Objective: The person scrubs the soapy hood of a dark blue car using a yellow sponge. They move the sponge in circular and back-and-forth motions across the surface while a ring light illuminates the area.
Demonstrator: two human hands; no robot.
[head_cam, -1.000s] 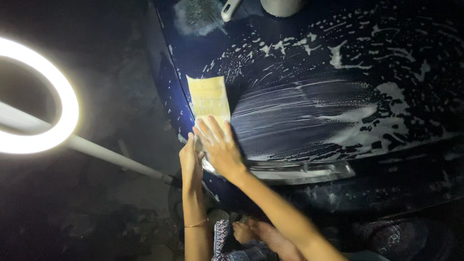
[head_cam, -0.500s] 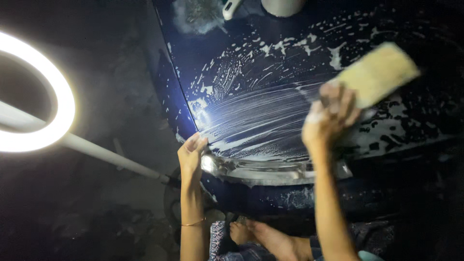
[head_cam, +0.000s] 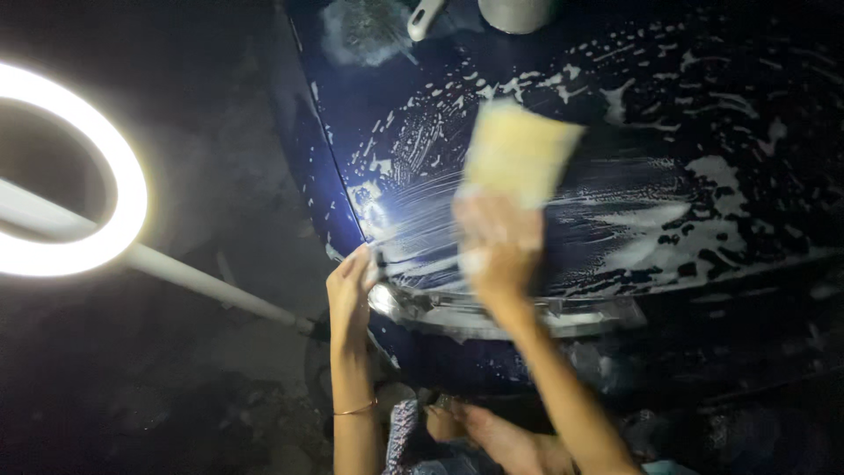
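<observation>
A dark blue car panel (head_cam: 703,105) covered in white soap foam fills the upper right. My right hand (head_cam: 497,242), blurred by motion, presses a yellow sponge (head_cam: 519,149) flat against the soapy panel near its middle. My left hand (head_cam: 350,290) rests on the panel's left lower edge, beside a chrome trim strip (head_cam: 492,318), its fingers curled over the edge. A thin bracelet sits on my left forearm.
A glowing ring light (head_cam: 61,176) on a white pole (head_cam: 211,286) stands at the left. A grey bucket (head_cam: 514,13) and a white handle (head_cam: 422,16) sit at the top edge. My bare foot (head_cam: 492,435) shows on the dark ground below.
My right hand swept the sponge from the panel's left edge far to the right, and has now come back toward the middle. My left hand stayed on the edge.
</observation>
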